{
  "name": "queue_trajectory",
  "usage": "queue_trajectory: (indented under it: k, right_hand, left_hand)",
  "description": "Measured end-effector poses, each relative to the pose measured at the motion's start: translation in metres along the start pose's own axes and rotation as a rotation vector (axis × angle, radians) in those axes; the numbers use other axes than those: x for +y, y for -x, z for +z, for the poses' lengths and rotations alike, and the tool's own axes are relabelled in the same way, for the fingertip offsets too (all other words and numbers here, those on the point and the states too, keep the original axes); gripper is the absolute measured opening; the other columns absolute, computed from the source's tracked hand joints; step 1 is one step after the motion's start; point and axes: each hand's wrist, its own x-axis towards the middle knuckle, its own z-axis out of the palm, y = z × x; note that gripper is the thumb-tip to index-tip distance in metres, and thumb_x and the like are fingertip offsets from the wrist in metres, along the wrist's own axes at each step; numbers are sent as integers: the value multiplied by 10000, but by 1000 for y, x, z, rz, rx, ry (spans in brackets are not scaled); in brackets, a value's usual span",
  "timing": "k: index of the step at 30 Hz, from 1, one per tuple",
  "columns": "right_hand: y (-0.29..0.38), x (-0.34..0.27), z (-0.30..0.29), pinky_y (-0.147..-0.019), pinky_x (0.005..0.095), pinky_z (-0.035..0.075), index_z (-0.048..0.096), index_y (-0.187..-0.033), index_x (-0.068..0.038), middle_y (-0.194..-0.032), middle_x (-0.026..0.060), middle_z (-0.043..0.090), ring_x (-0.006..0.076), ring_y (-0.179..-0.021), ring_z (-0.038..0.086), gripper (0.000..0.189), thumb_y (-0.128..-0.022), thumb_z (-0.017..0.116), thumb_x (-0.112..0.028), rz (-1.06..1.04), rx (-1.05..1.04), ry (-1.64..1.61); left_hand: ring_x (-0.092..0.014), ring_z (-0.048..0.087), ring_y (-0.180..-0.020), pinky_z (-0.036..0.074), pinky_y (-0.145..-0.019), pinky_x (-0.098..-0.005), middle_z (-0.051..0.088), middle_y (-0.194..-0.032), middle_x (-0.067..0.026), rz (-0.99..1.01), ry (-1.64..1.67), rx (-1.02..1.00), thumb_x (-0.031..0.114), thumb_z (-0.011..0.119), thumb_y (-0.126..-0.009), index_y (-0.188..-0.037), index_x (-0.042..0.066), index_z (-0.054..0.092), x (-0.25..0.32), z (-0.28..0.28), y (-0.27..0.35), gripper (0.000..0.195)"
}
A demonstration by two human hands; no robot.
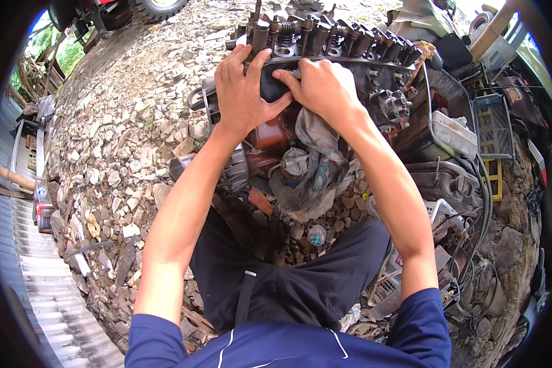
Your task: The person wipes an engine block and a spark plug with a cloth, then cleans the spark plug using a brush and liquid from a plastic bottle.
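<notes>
An engine's cylinder head [345, 64] with a row of rocker arms and valve springs [287, 28] lies before me at the top. My left hand [248, 89] is spread on its near side, fingertips up by a dark cylindrical part of the valve gear, thumb pointing right. My right hand [319, 87] is curled beside it, fingers bent over the edge and closed on part of a grey cloth [322, 142] that hangs below. Between the hands shows a dark rounded surface [270, 85]. Beneath are an orange-brown engine part [273, 131] and a round metal part [294, 161].
Broken stones [119, 138] cover the ground. On the right are a grimy metal tank [441, 184], a blue-grey plastic crate [493, 124], cables and a white basket [441, 211]. Corrugated sheets [60, 303] line the left. A plastic cup [316, 235] lies between my legs. A vehicle tyre [158, 8] stands at the top left.
</notes>
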Motion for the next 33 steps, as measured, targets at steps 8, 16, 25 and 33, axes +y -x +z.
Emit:
queue_trajectory:
  k: [8,16,25,33]
  right_hand:
    - [-1,10,8,-629,447,558,618,-892,24,-734,216,679,373,-690,695,233,-888,598,-207,-112,12,-2]
    - [4,4,6,-645,469,558,667,-858,-7,-727,217,678,383,-690,693,284,-905,582,-273,-16,41,-29]
    - [-4,-2,8,-639,470,556,654,-868,5,-734,216,676,391,-688,686,319,-902,577,-302,113,-27,-73]
    - [-3,5,12,-649,482,551,668,-825,9,-702,239,660,409,-685,674,402,-928,554,-362,-4,-29,-45]
  left_hand:
    - [-364,436,-1238,343,-1009,-506,446,-1267,-165,-9,13,-17,438,832,-604,-1304,124,516,4,0,-2,830]
    - [-370,438,-1238,341,-1012,-506,447,-1266,-172,-13,2,-10,425,824,-617,-1295,117,524,5,-2,-3,804]
    - [-365,442,-1240,346,-1012,-504,448,-1260,-165,-10,-9,6,406,828,-607,-1286,114,529,5,-1,-1,797]
    - [-359,435,-1237,331,-1011,-486,441,-1321,-176,-17,-12,-21,442,838,-600,-1300,120,524,5,-1,-1,832]
